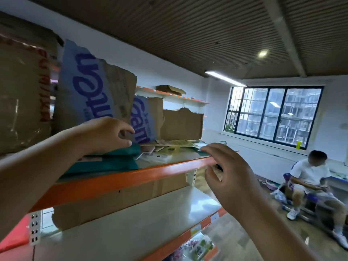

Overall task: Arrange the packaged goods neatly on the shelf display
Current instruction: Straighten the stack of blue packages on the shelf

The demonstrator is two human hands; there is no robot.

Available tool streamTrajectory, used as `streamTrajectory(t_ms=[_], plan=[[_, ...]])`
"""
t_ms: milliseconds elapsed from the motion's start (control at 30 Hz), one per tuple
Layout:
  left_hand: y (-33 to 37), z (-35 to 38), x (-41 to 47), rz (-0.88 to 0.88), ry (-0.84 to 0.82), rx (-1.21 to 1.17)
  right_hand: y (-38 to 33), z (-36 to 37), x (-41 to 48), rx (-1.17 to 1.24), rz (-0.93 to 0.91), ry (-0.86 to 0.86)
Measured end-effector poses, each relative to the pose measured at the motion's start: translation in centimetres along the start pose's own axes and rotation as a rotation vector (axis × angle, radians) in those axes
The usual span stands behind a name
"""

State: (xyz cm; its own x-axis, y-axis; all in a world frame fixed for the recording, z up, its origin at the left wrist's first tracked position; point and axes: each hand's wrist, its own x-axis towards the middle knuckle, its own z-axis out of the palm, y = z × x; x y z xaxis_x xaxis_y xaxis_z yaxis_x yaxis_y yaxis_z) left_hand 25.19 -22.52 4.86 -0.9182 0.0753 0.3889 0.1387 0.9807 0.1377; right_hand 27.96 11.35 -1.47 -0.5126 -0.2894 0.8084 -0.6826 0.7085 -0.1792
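Teal flat packages [105,162] lie on the top shelf behind its orange front edge [131,178]. My left hand [107,134] rests on top of them, thumb touching the teal wrapper and fingers loosely curled with nothing between them. Several thin yellow and pink packets [173,146] lie scattered flat further right on the same shelf. My right hand [227,170] hovers at the right end of the orange edge with its fingers spread, close to the packets, and holds nothing that I can see.
Torn blue-printed cartons [88,85] and a torn brown carton [182,125] stand behind the packets. A taped brown box [20,102] fills the left. Another carton [122,200] sits on the white lower shelf [150,228]. A person [310,172] sits at the right, below the window.
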Motion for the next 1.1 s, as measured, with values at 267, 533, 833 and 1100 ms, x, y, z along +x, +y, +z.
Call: streamTrajectory(t_ms=[267, 533, 833, 1100], plan=[[-5.0, 4.4, 7.0, -0.137, -0.351, 0.330, 0.7, 12.1, 9.0, 0.061, -0.166, -0.217], [-5.4, 5.6, 7.7, -0.165, -0.456, 0.233, 0.5, 20.8, 16.0, 0.233, -0.241, -0.271], [-4.8, 7.2, 7.2, -0.086, -0.182, 0.330, 1.2, 23.1, 22.3, 0.369, -0.267, -0.386], [-5.7, 4.5, 6.8, -0.094, 0.279, 0.408, 3.3, 24.5, 25.5, 0.563, -0.306, -0.338]])
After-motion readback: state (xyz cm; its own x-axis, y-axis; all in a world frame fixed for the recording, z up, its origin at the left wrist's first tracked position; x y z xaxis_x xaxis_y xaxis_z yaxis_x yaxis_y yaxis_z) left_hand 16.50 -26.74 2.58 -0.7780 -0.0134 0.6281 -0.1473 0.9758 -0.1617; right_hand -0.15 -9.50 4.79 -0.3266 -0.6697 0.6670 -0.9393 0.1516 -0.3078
